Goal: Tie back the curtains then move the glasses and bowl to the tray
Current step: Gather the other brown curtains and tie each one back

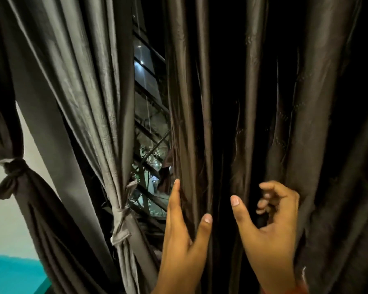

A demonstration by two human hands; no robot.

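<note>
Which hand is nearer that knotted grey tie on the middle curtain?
Left. The left hand is just right of the grey tie; the right hand is farther right, at the untied curtain.

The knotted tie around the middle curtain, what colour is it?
The knotted fabric tie is pale grey, matching its shiny grey curtain; seen in the head view.

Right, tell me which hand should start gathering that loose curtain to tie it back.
Left, probably. The left hand already lies at the loose curtain's free edge by the window gap, thumb on the folds. The right hand sits mid-panel, fingers curled, apparently holding nothing. The tied curtain needs nothing.
</note>
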